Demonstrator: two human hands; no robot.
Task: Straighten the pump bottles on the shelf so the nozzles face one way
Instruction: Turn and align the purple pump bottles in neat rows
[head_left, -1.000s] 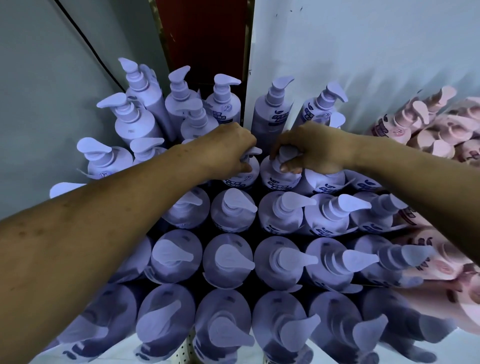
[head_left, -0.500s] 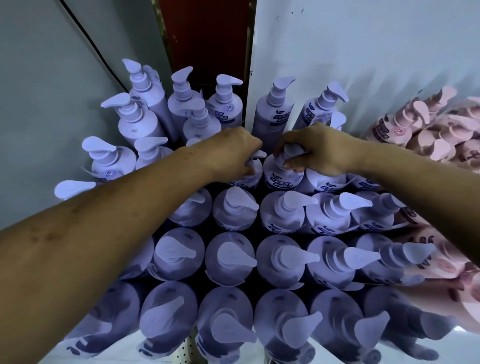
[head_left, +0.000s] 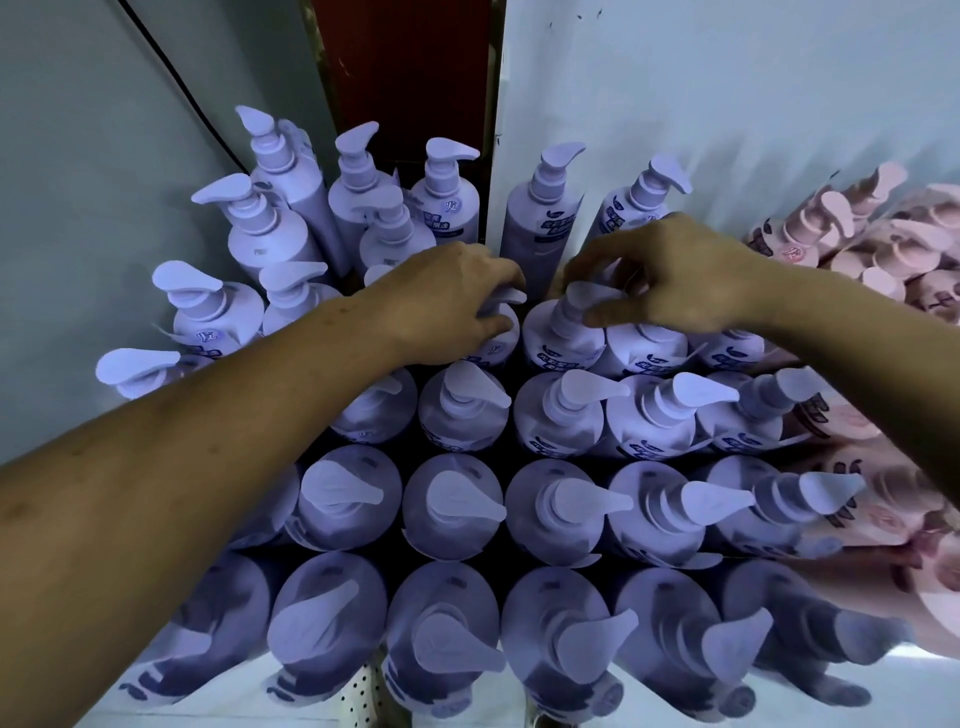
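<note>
Several rows of lavender pump bottles (head_left: 561, 499) fill the shelf, most nozzles pointing right. My left hand (head_left: 447, 301) grips the pump head of a bottle (head_left: 498, 348) in the fourth row back; its nozzle tip pokes out to the right past my fingers. Just right of it, my right hand (head_left: 670, 280) holds the pump of the neighbouring bottle (head_left: 561, 338), thumb on the pump neck and fingers curled over the head. The back-row bottles (head_left: 452, 208) stand upright with nozzles at mixed angles.
Pink pump bottles (head_left: 852, 228) crowd the right side of the shelf. A pale wall (head_left: 727, 83) stands behind, with a dark red gap (head_left: 410, 78) at the corner. A white perforated shelf edge (head_left: 358, 696) shows at the bottom front.
My right hand has loosened and lifted over its pump, so the head and neck now show beneath the fingers. My left hand stays on its pump. The camera moved slightly closer.
</note>
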